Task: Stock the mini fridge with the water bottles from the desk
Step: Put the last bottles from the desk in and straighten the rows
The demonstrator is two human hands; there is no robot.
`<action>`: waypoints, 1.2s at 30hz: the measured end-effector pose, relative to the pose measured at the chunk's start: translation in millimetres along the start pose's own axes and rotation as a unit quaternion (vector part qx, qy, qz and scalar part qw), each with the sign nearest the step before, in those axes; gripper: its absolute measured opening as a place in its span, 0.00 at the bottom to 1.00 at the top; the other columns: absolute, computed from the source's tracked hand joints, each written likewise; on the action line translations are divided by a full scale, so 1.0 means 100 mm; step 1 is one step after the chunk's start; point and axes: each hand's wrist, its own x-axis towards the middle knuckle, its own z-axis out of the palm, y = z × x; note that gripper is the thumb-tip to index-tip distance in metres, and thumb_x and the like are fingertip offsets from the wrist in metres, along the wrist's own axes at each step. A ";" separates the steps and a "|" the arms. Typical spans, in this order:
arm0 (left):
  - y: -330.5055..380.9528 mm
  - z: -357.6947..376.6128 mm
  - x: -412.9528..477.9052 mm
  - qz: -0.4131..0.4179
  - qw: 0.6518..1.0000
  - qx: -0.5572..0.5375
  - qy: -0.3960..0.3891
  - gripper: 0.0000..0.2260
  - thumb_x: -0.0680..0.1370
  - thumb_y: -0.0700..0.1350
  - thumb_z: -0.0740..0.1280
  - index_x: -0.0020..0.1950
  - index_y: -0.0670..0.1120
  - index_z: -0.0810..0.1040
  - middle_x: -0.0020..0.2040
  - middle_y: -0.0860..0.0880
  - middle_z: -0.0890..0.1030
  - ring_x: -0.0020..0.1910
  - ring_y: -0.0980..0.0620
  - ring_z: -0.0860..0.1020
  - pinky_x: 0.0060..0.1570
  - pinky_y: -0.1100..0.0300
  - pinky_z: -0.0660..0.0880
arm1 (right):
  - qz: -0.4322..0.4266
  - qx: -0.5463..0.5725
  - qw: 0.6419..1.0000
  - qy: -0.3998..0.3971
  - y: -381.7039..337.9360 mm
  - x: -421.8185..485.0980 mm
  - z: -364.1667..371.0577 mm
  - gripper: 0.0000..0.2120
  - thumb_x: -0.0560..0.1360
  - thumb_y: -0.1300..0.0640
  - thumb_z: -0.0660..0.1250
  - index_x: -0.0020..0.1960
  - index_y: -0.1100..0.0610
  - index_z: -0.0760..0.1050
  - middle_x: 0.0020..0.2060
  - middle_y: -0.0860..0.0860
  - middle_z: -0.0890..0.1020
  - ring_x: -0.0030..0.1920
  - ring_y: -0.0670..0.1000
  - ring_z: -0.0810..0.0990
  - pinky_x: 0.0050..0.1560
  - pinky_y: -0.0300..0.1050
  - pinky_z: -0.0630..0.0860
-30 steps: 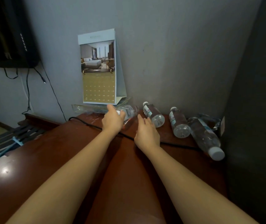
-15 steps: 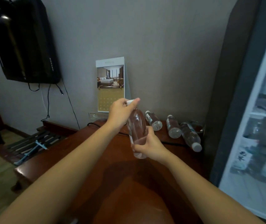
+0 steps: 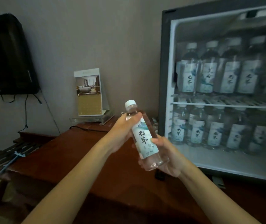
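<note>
Both my hands hold one clear water bottle (image 3: 143, 138) with a white cap and a pale green label, tilted slightly, above the brown desk (image 3: 74, 152). My left hand (image 3: 122, 131) grips its neck and shoulder. My right hand (image 3: 164, 157) cups its base. To the right stands the mini fridge (image 3: 163, 78), its inside lit and showing two shelves, each with a row of several labelled bottles. The bottles left on the desk are mostly hidden behind my hands.
A calendar stand (image 3: 89, 92) leans against the wall at the back of the desk. A black cable (image 3: 87, 129) runs across the desk. A dark television (image 3: 6, 59) hangs on the left wall, with a slatted rack (image 3: 7, 152) below it.
I lifted a bottle off the desk with both hands and turned right. The fridge interior now fills the right side of the view, and the label faces me.
</note>
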 end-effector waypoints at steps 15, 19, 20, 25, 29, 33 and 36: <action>0.22 2.06 0.25 0.165 0.979 0.097 -0.071 0.24 0.73 0.58 0.63 0.67 0.52 0.64 0.57 0.53 0.78 0.55 0.57 0.78 0.54 0.57 0.76 | -0.131 -0.422 0.825 0.353 -0.83 -1.53 -0.44 0.34 0.70 0.62 0.72 0.65 0.49 0.54 0.53 0.47 0.76 0.51 0.45 0.81 0.55 0.46 0.78; 0.21 2.40 0.38 0.144 0.976 0.090 -0.136 0.26 0.76 0.48 0.66 0.71 0.54 0.60 0.56 0.55 0.79 0.53 0.61 0.79 0.55 0.59 0.77 | -0.201 -0.439 0.791 0.375 -1.13 -1.69 -0.64 0.32 0.72 0.63 0.70 0.65 0.49 0.52 0.57 0.43 0.73 0.55 0.41 0.79 0.53 0.38 0.77; 0.22 2.47 0.42 0.140 0.974 0.096 -0.148 0.25 0.76 0.47 0.66 0.70 0.53 0.62 0.56 0.55 0.80 0.53 0.60 0.79 0.58 0.57 0.76 | -0.215 -0.445 0.779 0.385 -1.22 -1.70 -0.70 0.32 0.72 0.63 0.70 0.65 0.49 0.52 0.58 0.44 0.73 0.55 0.41 0.79 0.53 0.37 0.77; 0.38 2.70 0.77 0.188 0.962 0.128 -0.153 0.21 0.77 0.46 0.65 0.67 0.55 0.62 0.59 0.60 0.76 0.59 0.61 0.76 0.62 0.54 0.73 | -0.252 -0.479 0.729 0.419 -1.64 -1.54 -0.95 0.35 0.73 0.63 0.69 0.69 0.56 0.49 0.59 0.47 0.74 0.58 0.42 0.77 0.56 0.38 0.76; 0.44 2.80 1.12 0.187 0.960 0.165 -0.123 0.24 0.78 0.46 0.64 0.71 0.51 0.59 0.64 0.53 0.74 0.63 0.55 0.73 0.65 0.49 0.71 | -0.247 -0.496 0.701 0.448 -1.87 -1.34 -1.17 0.39 0.71 0.59 0.68 0.72 0.46 0.47 0.66 0.52 0.70 0.65 0.50 0.72 0.64 0.50 0.72; 0.40 2.93 1.35 0.163 0.955 0.223 -0.108 0.23 0.78 0.46 0.63 0.71 0.48 0.61 0.65 0.50 0.74 0.64 0.52 0.73 0.65 0.50 0.70 | -0.253 -0.469 0.700 0.475 -1.89 -1.25 -1.40 0.39 0.71 0.63 0.67 0.73 0.49 0.49 0.66 0.53 0.69 0.66 0.50 0.70 0.66 0.49 0.71; 0.31 2.99 1.40 0.170 0.952 0.229 -0.112 0.21 0.79 0.46 0.62 0.71 0.47 0.62 0.65 0.50 0.74 0.64 0.53 0.72 0.65 0.53 0.70 | -0.262 -0.456 0.701 0.482 -1.83 -1.28 -1.52 0.32 0.75 0.65 0.64 0.73 0.54 0.52 0.62 0.47 0.71 0.62 0.43 0.73 0.57 0.29 0.71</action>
